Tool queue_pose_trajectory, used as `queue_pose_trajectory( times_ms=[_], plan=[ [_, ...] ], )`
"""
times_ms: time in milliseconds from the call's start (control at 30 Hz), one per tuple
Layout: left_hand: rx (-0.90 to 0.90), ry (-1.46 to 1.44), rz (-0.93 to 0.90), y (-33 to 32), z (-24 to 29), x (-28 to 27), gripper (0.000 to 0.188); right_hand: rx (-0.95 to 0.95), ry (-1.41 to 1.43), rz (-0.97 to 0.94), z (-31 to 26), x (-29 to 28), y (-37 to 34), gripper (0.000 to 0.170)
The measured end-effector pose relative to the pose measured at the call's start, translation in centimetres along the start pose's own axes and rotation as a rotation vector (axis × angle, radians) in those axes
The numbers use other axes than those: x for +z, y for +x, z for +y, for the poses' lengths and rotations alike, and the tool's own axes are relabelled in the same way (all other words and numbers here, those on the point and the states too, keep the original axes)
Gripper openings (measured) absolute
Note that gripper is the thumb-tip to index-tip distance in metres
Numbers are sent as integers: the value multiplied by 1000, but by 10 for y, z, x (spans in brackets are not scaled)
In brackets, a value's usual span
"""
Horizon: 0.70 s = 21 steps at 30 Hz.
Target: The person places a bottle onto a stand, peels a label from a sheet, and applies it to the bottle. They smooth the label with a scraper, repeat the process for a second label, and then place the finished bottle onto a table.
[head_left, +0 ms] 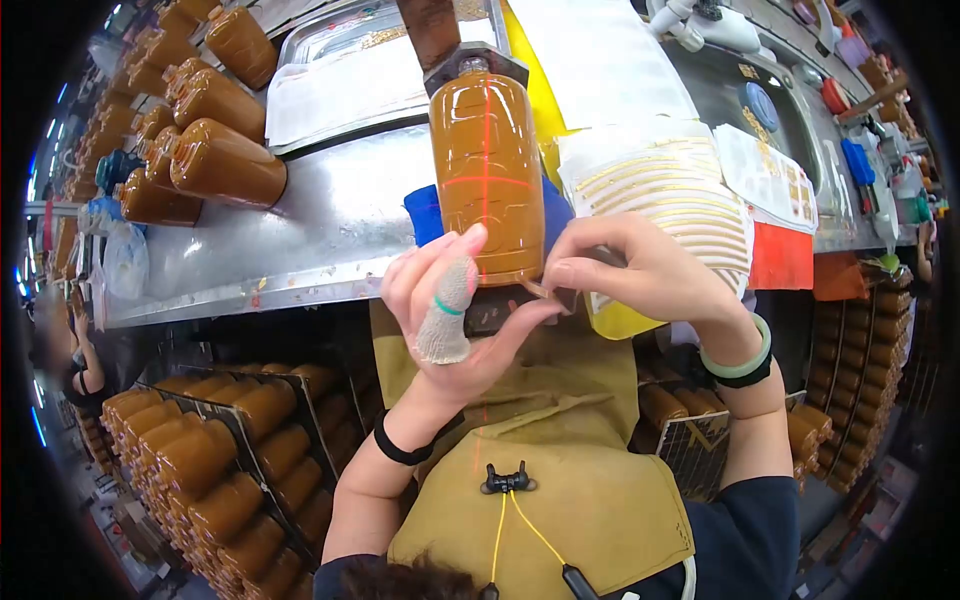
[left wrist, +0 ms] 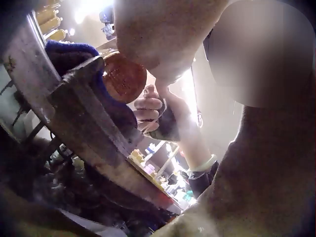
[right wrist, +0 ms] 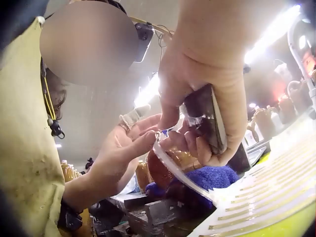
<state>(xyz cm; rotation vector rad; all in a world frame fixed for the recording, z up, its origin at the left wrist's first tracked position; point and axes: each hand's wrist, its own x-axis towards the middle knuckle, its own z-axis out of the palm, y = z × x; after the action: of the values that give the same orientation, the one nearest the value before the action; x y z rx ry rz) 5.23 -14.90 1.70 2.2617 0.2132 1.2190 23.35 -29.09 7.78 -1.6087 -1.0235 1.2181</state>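
Observation:
A glossy brown bottle (head_left: 487, 170) lies on its side, its neck toward a metal holder (head_left: 475, 65) and its base facing the person. Red light lines cross on it. Just off the base, my left hand (head_left: 440, 300), with a knitted cover on one finger, pinches the end of a thin pale strip (right wrist: 180, 174) between thumb and finger. My right hand (head_left: 625, 265) meets it there, thumb and index fingertips close together at the strip's end. Its other fingers curl round a dark flat tool (right wrist: 207, 118). The strip hangs down toward a sheet of gold-lined strips (head_left: 665, 200).
Blue cloth (head_left: 424, 215) lies under the bottle. More brown bottles (head_left: 225, 165) stand at left on the metal table (head_left: 345, 215), and racks of them (head_left: 190, 440) sit below. A sink (head_left: 800, 120) and an orange-red sheet (head_left: 782, 258) are at right.

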Motion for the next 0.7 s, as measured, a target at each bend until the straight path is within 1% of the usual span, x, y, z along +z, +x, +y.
queue_pose_trajectory(
  times_ms=[67,100,133,200,267,333,467,533,567,600,633,667,700],
  plan=[
    [-45,4,23,-10,-4,-6,91,-16,0,35,0,0,0,17],
    [-64,50,-24,-9,-3,-12,92,8,-30,69,-2,1,-1,16],
    [-68,57,-24,-12,-5,-13,92,6,-28,62,-7,5,-2,16],
    [-189,-24,-7,-21,-11,-12,90,65,-180,166,-15,14,-4,16],
    [-194,-71,23,-20,-11,-8,89,30,-136,158,-11,24,-4,16],
    [-172,-75,-5,-14,-7,-7,87,-98,-220,255,-7,32,-4,15],
    [-169,-140,-31,-19,-8,-7,86,-125,-148,323,-4,40,-4,15],
    [-168,-224,82,-23,-9,-7,70,-157,-202,308,-2,36,-5,15],
    [-170,-224,80,-27,-12,-7,70,-190,-255,295,0,35,-5,15],
    [-140,-164,68,-30,-17,-7,58,-189,-254,296,-3,35,-5,15],
    [-111,-105,57,-32,-20,-7,47,-160,-189,288,-9,34,-5,16],
    [-111,-105,57,-32,-21,-7,47,-132,-125,280,-12,33,-5,16],
    [-70,-47,65,-29,-20,-6,38,-132,-126,280,-13,33,-4,16]
  ],
)
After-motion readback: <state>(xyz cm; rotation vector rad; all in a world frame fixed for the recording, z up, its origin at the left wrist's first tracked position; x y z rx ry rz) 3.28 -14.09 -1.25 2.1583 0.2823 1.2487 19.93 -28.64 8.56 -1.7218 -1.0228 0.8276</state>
